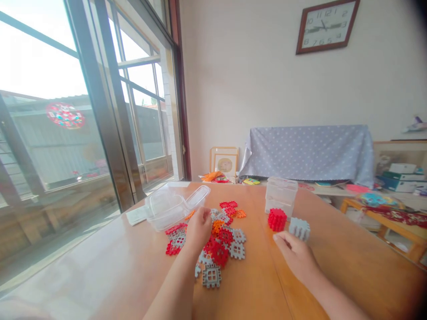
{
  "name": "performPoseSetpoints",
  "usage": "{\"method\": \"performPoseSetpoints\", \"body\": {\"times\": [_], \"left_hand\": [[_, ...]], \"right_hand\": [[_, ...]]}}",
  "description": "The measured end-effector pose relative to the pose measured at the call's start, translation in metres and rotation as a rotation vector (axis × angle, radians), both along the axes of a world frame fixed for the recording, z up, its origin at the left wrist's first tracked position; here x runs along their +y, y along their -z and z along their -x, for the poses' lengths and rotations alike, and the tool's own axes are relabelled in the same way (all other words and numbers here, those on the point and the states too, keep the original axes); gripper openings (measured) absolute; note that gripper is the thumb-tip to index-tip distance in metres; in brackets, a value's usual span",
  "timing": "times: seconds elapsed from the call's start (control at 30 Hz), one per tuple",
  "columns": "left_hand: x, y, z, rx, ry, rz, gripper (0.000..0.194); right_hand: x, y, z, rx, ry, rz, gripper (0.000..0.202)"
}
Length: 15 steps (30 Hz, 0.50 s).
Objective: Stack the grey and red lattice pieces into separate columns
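Note:
My left hand [200, 227] is over a loose heap of flat, notched plastic building pieces, its fingers curled together; the fingertips are too blurred to show what they hold, if anything. Red pieces [220, 254], grey pieces [211, 276] and orange pieces [240, 214] lie mixed in this heap. On the right, my right hand [296, 254] is low over the table, thumb and fingers closed, their undersides hidden. Just beyond it stand a neat stack of red pieces [277, 220] and a stack of grey pieces [300, 228], side by side.
Behind the stacks stands a clear plastic box [281, 195]. A clear plastic container [166, 208] lies left of the heap, with a clear lid [198, 197] beside it. All rest on a wooden table [253, 284]. A window [143, 102] is at left, a wall clock [328, 26] above.

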State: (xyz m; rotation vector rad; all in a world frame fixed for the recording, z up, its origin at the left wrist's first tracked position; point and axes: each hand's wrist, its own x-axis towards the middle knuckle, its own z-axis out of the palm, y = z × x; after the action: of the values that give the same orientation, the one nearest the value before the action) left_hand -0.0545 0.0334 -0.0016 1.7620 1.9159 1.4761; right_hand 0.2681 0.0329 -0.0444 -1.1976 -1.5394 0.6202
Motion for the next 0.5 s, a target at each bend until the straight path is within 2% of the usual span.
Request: {"method": "performPoseSetpoints", "body": {"times": [0.1,0.2,0.27,0.37,0.5], "left_hand": [[-0.005,-0.002,-0.009,0.104,0.071,0.025,0.017],[-0.012,-0.001,-0.024,0.201,0.316,0.12,0.019],[-0.016,0.002,-0.034,0.272,0.418,0.169,0.018],[-0.021,0.006,-0.048,0.39,0.435,0.188,0.014],[-0.027,0.008,-0.067,0.576,0.461,0.189,0.02]], "right_hand": [[-0.002,0.007,0.015,-0.081,-0.087,-0.031,0.031],[-0.005,0.013,0.027,-0.17,-0.133,-0.058,0.025],[-0.008,0.014,0.033,-0.235,-0.155,-0.07,0.022],[-0.011,0.013,0.037,-0.284,-0.166,-0.074,0.019],[-0.011,0.008,0.036,-0.222,-0.148,-0.081,0.018]]}}
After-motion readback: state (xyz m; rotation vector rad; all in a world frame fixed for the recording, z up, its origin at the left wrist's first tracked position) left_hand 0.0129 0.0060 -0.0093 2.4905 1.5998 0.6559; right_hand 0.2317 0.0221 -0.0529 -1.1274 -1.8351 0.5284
